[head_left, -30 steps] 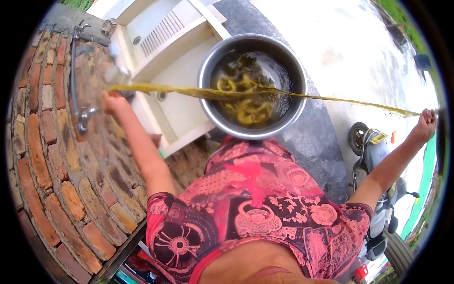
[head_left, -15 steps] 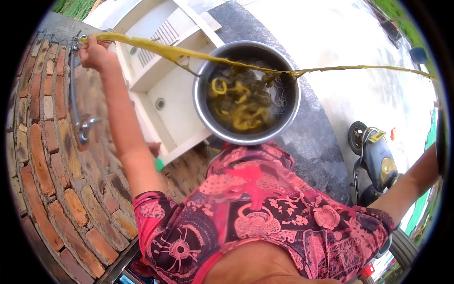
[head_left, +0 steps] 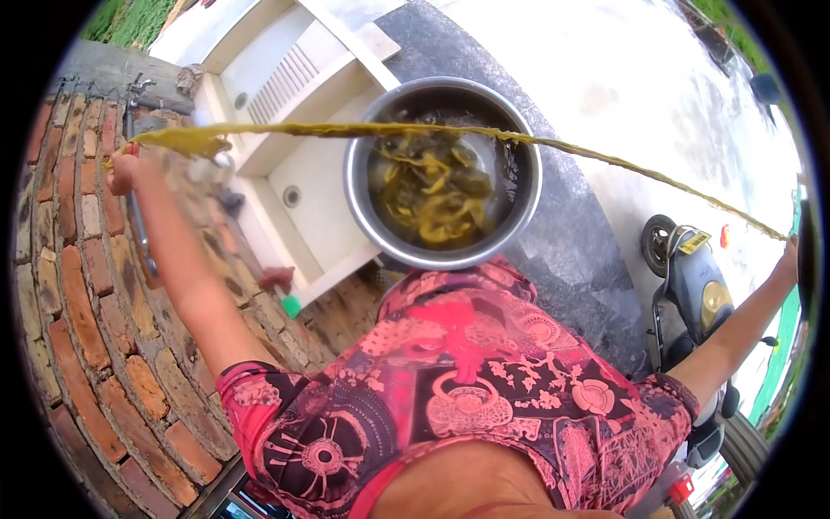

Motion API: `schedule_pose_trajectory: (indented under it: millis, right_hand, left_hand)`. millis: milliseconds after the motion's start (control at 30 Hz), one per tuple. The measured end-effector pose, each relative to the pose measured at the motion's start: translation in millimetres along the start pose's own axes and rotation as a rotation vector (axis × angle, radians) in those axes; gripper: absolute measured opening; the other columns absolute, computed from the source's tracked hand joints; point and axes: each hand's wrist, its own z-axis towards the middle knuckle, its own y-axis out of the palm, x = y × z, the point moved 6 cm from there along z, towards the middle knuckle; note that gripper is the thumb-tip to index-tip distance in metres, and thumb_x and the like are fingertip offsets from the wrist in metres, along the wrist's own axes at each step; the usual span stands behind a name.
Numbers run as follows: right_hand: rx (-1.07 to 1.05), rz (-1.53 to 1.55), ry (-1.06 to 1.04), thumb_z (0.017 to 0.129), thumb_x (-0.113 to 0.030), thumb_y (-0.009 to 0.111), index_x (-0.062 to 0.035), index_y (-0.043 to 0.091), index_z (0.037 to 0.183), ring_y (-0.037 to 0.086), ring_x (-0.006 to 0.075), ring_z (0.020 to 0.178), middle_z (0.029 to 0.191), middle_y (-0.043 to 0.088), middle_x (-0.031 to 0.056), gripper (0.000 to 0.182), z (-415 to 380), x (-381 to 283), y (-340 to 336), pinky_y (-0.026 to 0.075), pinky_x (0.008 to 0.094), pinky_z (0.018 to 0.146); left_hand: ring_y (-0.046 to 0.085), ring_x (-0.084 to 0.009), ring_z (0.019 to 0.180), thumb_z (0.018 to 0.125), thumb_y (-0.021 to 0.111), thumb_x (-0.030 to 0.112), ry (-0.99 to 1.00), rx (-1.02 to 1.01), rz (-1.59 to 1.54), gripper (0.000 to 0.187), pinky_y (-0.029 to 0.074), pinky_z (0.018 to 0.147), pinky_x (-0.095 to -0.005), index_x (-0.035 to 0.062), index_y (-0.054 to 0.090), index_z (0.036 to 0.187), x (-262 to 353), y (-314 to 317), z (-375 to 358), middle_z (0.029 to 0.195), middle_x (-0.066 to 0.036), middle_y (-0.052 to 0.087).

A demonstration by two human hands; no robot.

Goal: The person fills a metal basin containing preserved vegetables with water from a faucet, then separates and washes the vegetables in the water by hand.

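Observation:
A long yellow-green strip that looks like kelp (head_left: 346, 130) is stretched between my two hands, right across the view. My left hand (head_left: 123, 173), raised in front of the brick wall, is closed around its broad, ragged end. At the far right edge my right hand (head_left: 788, 261), partly cut off by the dark rim of the view, grips the thin, twisted end. Under the strip's middle stands a round metal basin (head_left: 357, 208), close to my body. More strips of the same kind (head_left: 432, 186) lie tangled in the liquid inside it.
To the left of the basin is a pale double sink (head_left: 324, 212) with a ribbed washboard (head_left: 284, 86). A brick wall (head_left: 95, 346) with a pipe runs along the left side. A parked scooter (head_left: 696, 290) stands at the right on pale ground.
My left hand has moved outward and down to the left. My right hand has come into view at the right edge, lower down. The strip now runs straighter and slopes down to the right.

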Motion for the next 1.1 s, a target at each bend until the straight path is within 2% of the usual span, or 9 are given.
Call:
schedule_pose_trajectory:
  millis: [100,233,300,333,400,533,667,733,1100]
  right_hand:
    - [-0.057,-0.005,0.067,0.095,-0.021,0.039,-0.0016,0.046,0.075,0.028,0.0086,0.043,0.059,0.04,0.0025,0.029,-18.5,18.2,14.5,0.023,0.0213,0.038]
    - [-0.233,0.012,0.187,0.095,-0.023,0.04,-0.0027,0.047,0.074,0.029,0.0081,0.041,0.057,0.04,0.0016,0.03,-44.7,42.1,70.3,0.023,0.0206,0.037]
    - [-0.344,0.013,0.103,0.091,-0.02,0.053,-0.0032,0.047,0.074,0.025,0.0065,0.042,0.065,0.049,0.0047,0.025,-76.7,45.3,160.4,0.025,0.0197,0.036]
    - [-0.194,-0.066,0.042,0.09,-0.019,0.054,-0.0036,0.046,0.072,0.025,0.0062,0.042,0.068,0.051,0.0051,0.025,-91.0,36.3,189.9,0.024,0.0196,0.036]
    - [0.124,-0.244,-0.042,0.089,-0.017,0.057,-0.0046,0.046,0.069,0.024,0.0057,0.042,0.073,0.055,0.0061,0.026,-124.6,17.9,247.8,0.023,0.0192,0.034]
    - [-0.269,0.014,-0.132,0.09,-0.019,0.055,-0.0044,0.048,0.073,0.024,0.0044,0.042,0.073,0.055,0.0051,0.023,-156.6,24.5,292.7,0.022,0.0184,0.034]
    - [-0.404,0.092,-0.096,0.091,-0.02,0.054,-0.0043,0.051,0.078,0.024,0.0031,0.042,0.073,0.054,0.0041,0.021,-175.4,38.2,317.6,0.022,0.0176,0.035]
    - [-0.461,0.12,-0.072,0.091,-0.021,0.053,-0.0042,0.052,0.08,0.025,0.0025,0.042,0.073,0.054,0.0036,0.02,-181.8,44.4,325.8,0.022,0.0172,0.035]
    - [-0.775,0.19,0.164,0.094,-0.025,0.049,-0.0038,0.058,0.091,0.026,-0.001,0.041,0.073,0.054,0.0008,0.023,-232.4,95.7,396.8,0.022,0.0149,0.036]
  left_hand:
    - [0.056,-0.0172,0.051,0.078,0.064,-0.002,-0.049,-0.009,-0.056,0.015,0.051,0.043,-0.0269,-0.0053,0.049,0.078,-3.7,-5.4,0.3,0.072,-0.014,0.058]
    - [0.053,-0.0139,0.058,0.08,0.065,0.003,-0.415,-1.031,-0.211,0.011,0.045,0.053,-0.0235,-0.0023,0.057,0.085,21.4,28.8,-123.5,0.074,-0.01,0.06]
    - [0.052,-0.0126,0.056,0.081,0.064,0.005,-0.44,-1.265,-0.242,0.01,0.042,0.051,-0.0227,-0.0023,0.058,0.085,64.3,22.8,-214.1,0.074,-0.012,0.06]
    - [0.052,-0.0109,0.055,0.081,0.065,0.008,-0.433,-1.314,-0.221,0.011,0.042,0.049,-0.021,-0.0013,0.06,0.085,83.8,19.2,-248.5,0.074,-0.011,0.062]
    - [0.053,-0.0092,0.052,0.08,0.067,0.01,-0.432,-1.396,-0.229,0.013,0.043,0.045,-0.0198,-0.0003,0.06,0.085,110.2,17.5,-286.4,0.072,-0.009,0.063]
    - [0.056,-0.0098,0.049,0.079,0.068,0.011,-0.374,-1.506,-0.296,0.015,0.048,0.042,-0.0217,-0.0017,0.061,0.084,147.1,19.6,-327.9,0.072,-0.01,0.064]
    - [0.059,-0.013,0.051,0.08,0.067,0.008,-0.351,-1.547,-0.296,0.017,0.05,0.043,-0.0218,-0.0043,0.062,0.09,132.0,17.1,-346.2,0.075,-0.014,0.065]
    - [0.055,-0.0094,0.052,0.084,0.063,0.009,-0.343,-1.572,-0.165,0.011,0.048,0.047,-0.024,-0.0001,0.059,0.09,119.5,11.8,-358.3,0.072,-0.006,0.061]
    - [0.064,-0.0179,0.06,0.085,0.055,0.002,-0.488,-1.609,-0.193,0.014,0.057,0.056,-0.0277,-0.0089,0.058,0.093,71.0,-20.0,-369.9,0.074,-0.017,0.064]
